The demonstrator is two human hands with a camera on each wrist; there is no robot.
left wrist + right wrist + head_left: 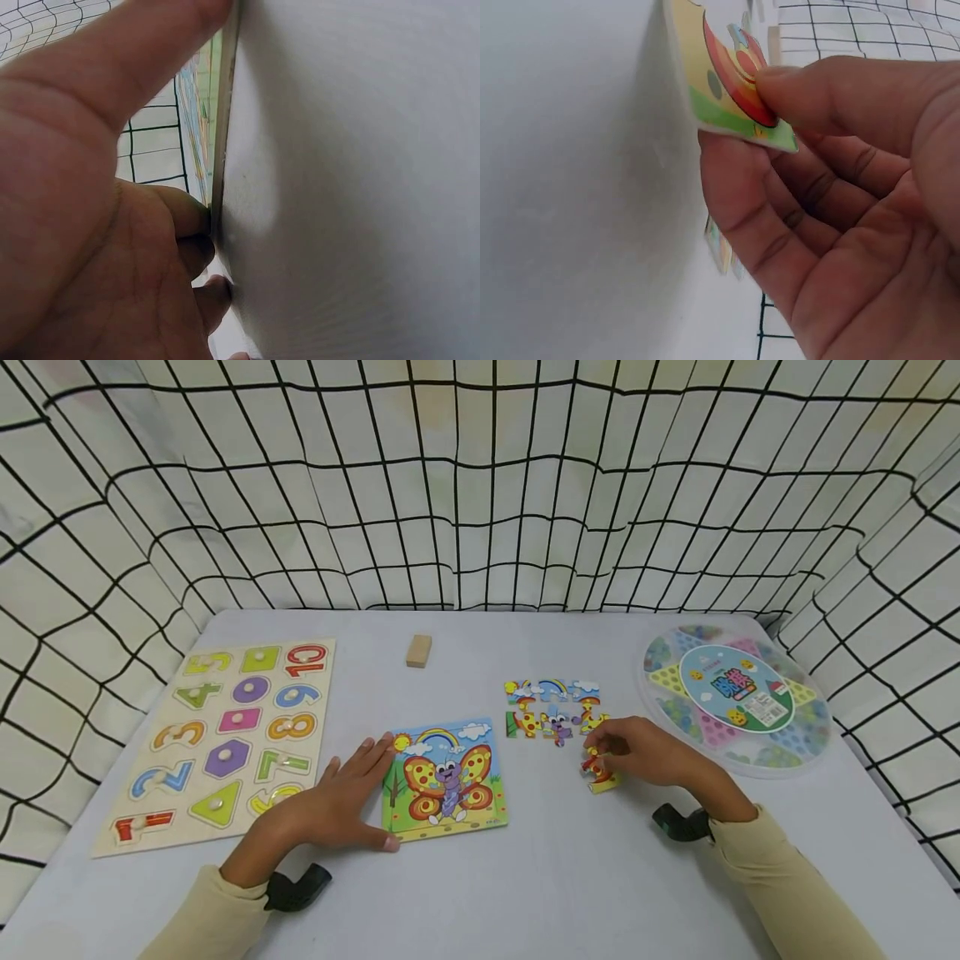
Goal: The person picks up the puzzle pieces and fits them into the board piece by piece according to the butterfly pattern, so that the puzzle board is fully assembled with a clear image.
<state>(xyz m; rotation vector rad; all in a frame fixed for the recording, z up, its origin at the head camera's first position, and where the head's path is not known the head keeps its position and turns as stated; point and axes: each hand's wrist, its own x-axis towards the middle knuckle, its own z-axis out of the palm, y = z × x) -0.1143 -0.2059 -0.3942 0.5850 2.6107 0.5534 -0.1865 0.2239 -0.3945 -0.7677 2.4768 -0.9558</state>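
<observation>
Between thumb and fingers my right hand [641, 752] pinches a jigsaw piece [598, 772] with a red and orange swirl and a yellow edge. In the right wrist view the piece [742, 79] is tilted, the thumb on its printed face. Just beyond lie joined jigsaw pieces [551, 689] showing a sun, a rainbow and part of a butterfly. My left hand [337, 802] rests with fingers spread at the left edge of a butterfly picture board [447, 781]. In the left wrist view the thumb and fingers touch the board's edge [223, 120].
A wooden number and shape board [213, 743] lies at the left. A small wooden block [418, 651] sits at the back. To the right is a round clear case [738, 697] with a printed label. Black netting [480, 468] over white cloth surrounds the white table [555, 885].
</observation>
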